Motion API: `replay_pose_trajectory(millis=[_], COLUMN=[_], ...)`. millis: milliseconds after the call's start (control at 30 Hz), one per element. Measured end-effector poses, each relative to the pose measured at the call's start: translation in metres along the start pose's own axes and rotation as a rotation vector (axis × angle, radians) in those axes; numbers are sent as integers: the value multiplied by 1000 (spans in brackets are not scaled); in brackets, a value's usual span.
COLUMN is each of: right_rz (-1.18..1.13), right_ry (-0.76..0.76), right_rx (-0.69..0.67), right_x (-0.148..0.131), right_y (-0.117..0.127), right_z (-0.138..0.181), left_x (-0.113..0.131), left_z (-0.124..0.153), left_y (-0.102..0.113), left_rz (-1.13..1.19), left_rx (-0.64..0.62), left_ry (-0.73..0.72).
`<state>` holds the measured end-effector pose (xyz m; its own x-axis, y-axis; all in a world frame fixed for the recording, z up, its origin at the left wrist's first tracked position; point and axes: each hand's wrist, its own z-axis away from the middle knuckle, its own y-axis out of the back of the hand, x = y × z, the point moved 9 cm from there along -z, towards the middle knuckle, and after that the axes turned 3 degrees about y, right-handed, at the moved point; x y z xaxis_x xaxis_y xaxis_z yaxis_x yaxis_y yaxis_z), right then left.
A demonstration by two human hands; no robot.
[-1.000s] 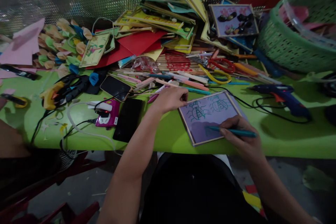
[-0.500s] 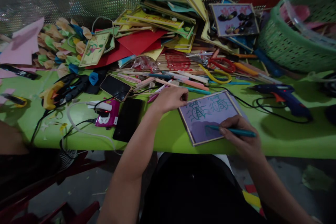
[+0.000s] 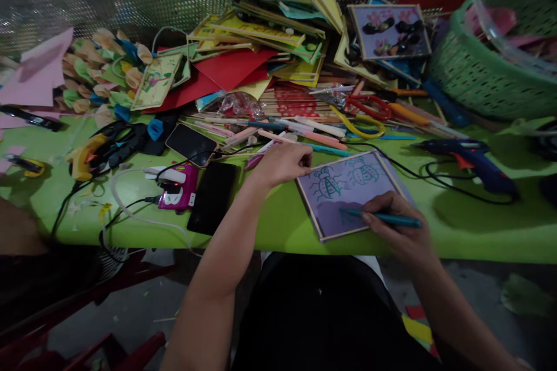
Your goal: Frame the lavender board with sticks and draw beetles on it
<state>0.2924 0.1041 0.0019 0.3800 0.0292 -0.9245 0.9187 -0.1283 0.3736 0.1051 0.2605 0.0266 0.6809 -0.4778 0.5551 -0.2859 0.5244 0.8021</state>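
A purple card framed with thin pale sticks lies tilted on the green table, bearing two beetle-like line drawings in teal ink near its top. My right hand is closed around a teal marker, its tip at the card's lower middle. Faint strokes seem to show by the tip, though shadow blurs them. With fingers curled, my left hand rests against the card's upper left corner and appears to pin it; its fingertips are partly hidden.
Left of my forearm lie a black phone, a magenta power adapter and cables. Markers, scissors and stacked framed cards crowd the back. On the right are a blue glue gun and a green basket. Another person's arm shows at left.
My right hand and the teal marker have shifted very slightly left and up over the card. The left hand and the card stay in place.
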Motion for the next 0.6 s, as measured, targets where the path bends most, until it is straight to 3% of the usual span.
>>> replay_pose_trajectory(millis=[600], right_rz=[64], right_ry=[36], right_rx=[21], right_x=[-6], right_y=[2], right_z=[-2], left_x=[-1], left_z=[-1], left_y=[0], left_rz=[7], left_rx=[6], left_ry=[-3])
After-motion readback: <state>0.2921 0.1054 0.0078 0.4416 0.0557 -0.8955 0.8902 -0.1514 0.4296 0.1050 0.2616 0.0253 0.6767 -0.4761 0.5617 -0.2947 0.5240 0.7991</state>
